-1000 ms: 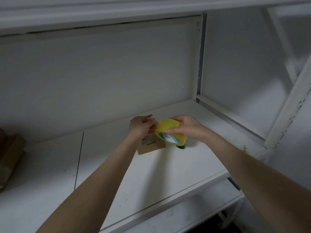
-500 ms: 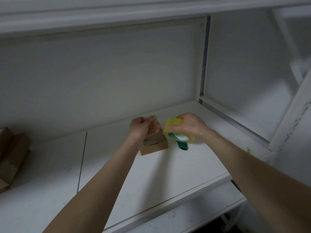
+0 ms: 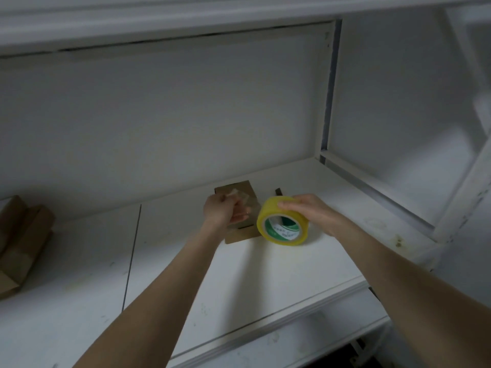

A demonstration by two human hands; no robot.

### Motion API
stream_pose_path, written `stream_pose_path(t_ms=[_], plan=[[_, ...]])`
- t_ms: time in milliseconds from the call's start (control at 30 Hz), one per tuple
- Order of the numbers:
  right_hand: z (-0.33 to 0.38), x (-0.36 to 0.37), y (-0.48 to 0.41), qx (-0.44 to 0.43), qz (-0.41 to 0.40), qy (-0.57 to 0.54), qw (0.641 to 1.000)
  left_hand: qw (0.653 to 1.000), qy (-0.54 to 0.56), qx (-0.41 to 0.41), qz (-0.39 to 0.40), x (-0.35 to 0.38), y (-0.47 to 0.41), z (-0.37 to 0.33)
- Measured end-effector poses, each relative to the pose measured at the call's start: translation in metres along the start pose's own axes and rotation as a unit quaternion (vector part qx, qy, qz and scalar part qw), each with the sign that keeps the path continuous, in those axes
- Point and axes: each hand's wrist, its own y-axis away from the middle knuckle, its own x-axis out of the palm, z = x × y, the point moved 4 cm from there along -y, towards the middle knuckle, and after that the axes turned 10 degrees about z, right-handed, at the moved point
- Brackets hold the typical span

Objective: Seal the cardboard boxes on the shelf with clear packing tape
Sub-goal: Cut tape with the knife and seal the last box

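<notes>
Bare skin fills the near edge: my two forearms rise from the bottom, the left from lower centre, the right from the lower right corner, and draw together over the white shelf (image 3: 279, 274).

My left hand (image 3: 220, 212) is turned knuckles-up, wrist fairly straight, its fingers curled in and pinching a clear strip (image 3: 243, 199) of tape. The strip shows as a glossy film just past my fingertips, running toward the roll. How much of it touches the cardboard I cannot tell.

My right hand (image 3: 310, 212) comes in from the right with the wrist bent a little inward. Its fingers (image 3: 289, 205) are spread and curled over the top of the yellow roll (image 3: 285, 232), gripping it. The roll stands on edge on the shelf, its green-and-white core facing me, just to the right of my left fingers.

The brown box (image 3: 240, 236) sits under and beyond my left hand, touching the roll's left side. Its front face shows below my left fingers, and a flat cardboard panel shows past them at the back. A dark sliver lies beyond my right fingers; I cannot make it out.

Far to the left of my left hand, more cardboard boxes (image 3: 26, 235) lie at the edge of the view. Beyond everything stands the grey back panel (image 3: 186, 115), with a white post (image 3: 329, 88) up past my right fingers.
</notes>
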Motion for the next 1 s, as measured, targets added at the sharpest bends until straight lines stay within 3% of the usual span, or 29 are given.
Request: stream_pose_path(t_ms=[367,600,800,1000], plan=[[-0.031,-0.035,-0.018,0.023,-0.056,0.109,0.992,0.997,0.051,-0.057,0.025,0.044,-0.022,0.035],[0.019,-0.047,-0.031,-0.021,-0.082,0.152,0.985,0.997,0.051,-0.036,-0.054,0.012,-0.043,0.009],[0.041,-0.032,-0.049,0.029,-0.024,0.398,0.917,0.993,0.065,-0.011,-0.098,-0.027,-0.026,0.001],[0.047,-0.012,-0.074,0.047,0.023,0.455,0.889,0.987,0.014,-0.069,-0.145,-0.053,-0.018,0.038]])
